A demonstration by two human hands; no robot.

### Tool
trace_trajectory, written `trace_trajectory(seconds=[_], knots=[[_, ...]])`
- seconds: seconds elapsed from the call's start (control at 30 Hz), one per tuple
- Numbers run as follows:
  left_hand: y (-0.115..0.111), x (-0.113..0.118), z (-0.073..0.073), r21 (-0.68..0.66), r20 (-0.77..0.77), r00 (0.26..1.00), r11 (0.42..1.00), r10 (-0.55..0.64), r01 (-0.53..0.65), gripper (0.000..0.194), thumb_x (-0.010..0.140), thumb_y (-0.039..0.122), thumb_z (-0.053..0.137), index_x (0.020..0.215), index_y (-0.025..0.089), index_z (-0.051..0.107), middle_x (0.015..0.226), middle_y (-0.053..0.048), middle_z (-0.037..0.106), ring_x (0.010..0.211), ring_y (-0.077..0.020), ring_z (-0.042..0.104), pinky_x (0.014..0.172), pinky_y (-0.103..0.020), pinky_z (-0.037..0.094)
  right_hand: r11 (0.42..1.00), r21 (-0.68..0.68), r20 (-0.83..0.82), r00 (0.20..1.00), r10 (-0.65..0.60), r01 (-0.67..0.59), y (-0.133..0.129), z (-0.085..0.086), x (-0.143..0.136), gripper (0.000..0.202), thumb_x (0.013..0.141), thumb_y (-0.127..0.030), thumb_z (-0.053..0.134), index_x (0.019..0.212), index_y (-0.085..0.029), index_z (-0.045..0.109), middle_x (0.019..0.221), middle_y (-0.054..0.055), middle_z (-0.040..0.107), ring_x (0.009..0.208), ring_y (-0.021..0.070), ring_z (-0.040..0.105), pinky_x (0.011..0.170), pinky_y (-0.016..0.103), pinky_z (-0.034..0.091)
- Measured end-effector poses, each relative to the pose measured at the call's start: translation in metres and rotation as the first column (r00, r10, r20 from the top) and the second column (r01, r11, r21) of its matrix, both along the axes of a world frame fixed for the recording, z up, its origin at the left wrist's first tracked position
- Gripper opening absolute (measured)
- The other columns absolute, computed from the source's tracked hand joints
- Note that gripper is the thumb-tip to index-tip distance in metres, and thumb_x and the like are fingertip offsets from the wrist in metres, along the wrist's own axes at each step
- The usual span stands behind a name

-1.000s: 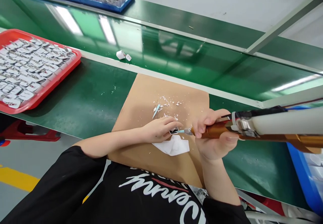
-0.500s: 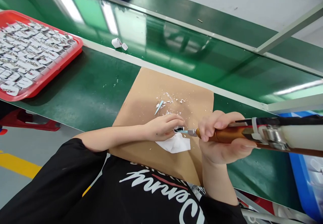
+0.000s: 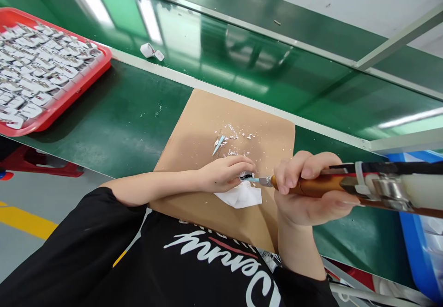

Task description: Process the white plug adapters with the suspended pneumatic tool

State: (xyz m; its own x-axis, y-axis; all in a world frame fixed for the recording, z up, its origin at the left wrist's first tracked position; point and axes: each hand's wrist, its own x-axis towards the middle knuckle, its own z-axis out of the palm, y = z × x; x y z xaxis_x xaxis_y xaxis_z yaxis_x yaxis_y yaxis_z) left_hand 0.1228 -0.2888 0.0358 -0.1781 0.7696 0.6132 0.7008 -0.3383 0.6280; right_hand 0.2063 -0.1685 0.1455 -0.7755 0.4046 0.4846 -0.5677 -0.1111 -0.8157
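My left hand (image 3: 228, 173) is closed on a small white part with a black inside (image 3: 247, 175), just above the brown cardboard sheet (image 3: 194, 127). Much of that part is hidden by my fingers. In my right hand (image 3: 308, 191) is a thick orange-brown handheld power tool (image 3: 311, 184), with a metal collar and a thin pale-blue tip (image 3: 254, 180). The tip meets the white part at its right side. Below my left hand a crumpled white cloth or tissue (image 3: 242, 195) lies on the cardboard. Beyond it lie a pale-blue pointed piece (image 3: 218, 145) and white shavings (image 3: 232, 132).
A red tray (image 3: 86, 83) full of small white parts stands at the left. Two small white pieces (image 3: 151, 51) sit on the green surface behind the ledge. At the right edge is a blue bin (image 3: 411, 251). A metal frame post (image 3: 398, 46) rises at the back right.
The view has shifted slightly. Both hands keep nearly the same place, with the tool tip still against the white part.
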Motion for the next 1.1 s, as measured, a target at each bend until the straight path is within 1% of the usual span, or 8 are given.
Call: trace_trajectory(seconds=[0.1,0.23,0.43,0.57,0.73,0.9,1.1], knots=[[-0.0002,0.0003,0.0006,0.005,-0.001,1.000,1.000,-0.001,0.001,0.039,0.077,-0.001,0.043,0.113,0.015,0.048,0.108,-0.011,0.060,0.101,-0.0166,0.059,0.083,-0.028,0.055,1.000,0.012,0.002,1.000,-0.004,0.004,0.0004,-0.0003,0.0007,0.033,0.075,-0.051,0.068,0.071,-0.019,0.061,0.048,-0.005,0.047,0.031,0.0062,0.039,0.026,0.020,0.025],[-0.0003,0.0002,-0.0003,-0.005,0.005,1.000,1.000,0.003,-0.003,0.037,0.079,0.000,0.045,0.113,0.015,0.048,0.107,-0.011,0.060,0.099,-0.0166,0.060,0.081,-0.028,0.055,0.999,0.035,0.016,0.999,-0.040,0.039,0.0006,-0.0003,0.0017,0.035,0.075,-0.052,0.067,0.069,-0.019,0.059,0.050,-0.005,0.047,0.031,0.0051,0.039,0.028,0.018,0.027],[0.0004,-0.0001,-0.0034,-0.016,0.002,1.000,1.000,-0.006,0.006,0.036,0.081,0.003,0.045,0.114,0.016,0.047,0.109,-0.011,0.060,0.102,-0.0169,0.059,0.083,-0.028,0.054,1.000,0.004,0.050,0.998,-0.029,0.029,0.0007,-0.0001,0.0024,0.037,0.072,-0.052,0.069,0.065,-0.019,0.055,0.049,-0.006,0.046,0.031,0.0049,0.039,0.028,0.018,0.028],[0.0004,0.0003,-0.0023,-0.019,0.004,1.000,1.000,-0.006,0.006,0.034,0.083,0.004,0.044,0.114,0.017,0.047,0.108,-0.011,0.060,0.101,-0.0163,0.060,0.083,-0.028,0.054,0.998,0.004,0.029,0.998,-0.056,0.056,0.0020,-0.0023,0.0035,0.036,0.072,-0.053,0.069,0.068,-0.019,0.058,0.051,-0.005,0.047,0.033,0.0056,0.040,0.028,0.019,0.028],[0.0003,0.0004,-0.0012,-0.033,0.009,1.000,0.999,-0.011,0.011,0.037,0.081,0.002,0.044,0.114,0.017,0.047,0.109,-0.010,0.060,0.102,-0.0161,0.060,0.084,-0.028,0.054,0.998,0.006,0.044,0.997,-0.059,0.059,0.0024,-0.0040,0.0045,0.034,0.073,-0.053,0.068,0.070,-0.019,0.062,0.050,-0.005,0.048,0.031,0.0060,0.037,0.027,0.020,0.026],[-0.0005,0.0002,-0.0015,-0.053,0.014,1.000,0.999,-0.006,0.007,0.039,0.080,0.002,0.045,0.116,0.018,0.046,0.110,-0.010,0.060,0.103,-0.0163,0.059,0.086,-0.029,0.053,0.999,0.005,0.036,0.998,-0.044,0.044,0.0007,-0.0021,0.0034,0.035,0.074,-0.054,0.067,0.070,-0.019,0.062,0.050,-0.005,0.048,0.031,0.0057,0.038,0.027,0.020,0.027],[-0.0022,-0.0004,0.0008,-0.076,-0.019,1.000,0.997,0.005,-0.007,0.038,0.084,0.008,0.046,0.121,0.017,0.044,0.112,-0.011,0.060,0.104,-0.0175,0.060,0.085,-0.029,0.054,0.998,0.027,0.025,0.998,-0.049,0.049,0.0002,-0.0005,0.0011,0.036,0.073,-0.054,0.068,0.067,-0.019,0.059,0.049,-0.006,0.045,0.031,0.0053,0.038,0.025,0.019,0.026]])
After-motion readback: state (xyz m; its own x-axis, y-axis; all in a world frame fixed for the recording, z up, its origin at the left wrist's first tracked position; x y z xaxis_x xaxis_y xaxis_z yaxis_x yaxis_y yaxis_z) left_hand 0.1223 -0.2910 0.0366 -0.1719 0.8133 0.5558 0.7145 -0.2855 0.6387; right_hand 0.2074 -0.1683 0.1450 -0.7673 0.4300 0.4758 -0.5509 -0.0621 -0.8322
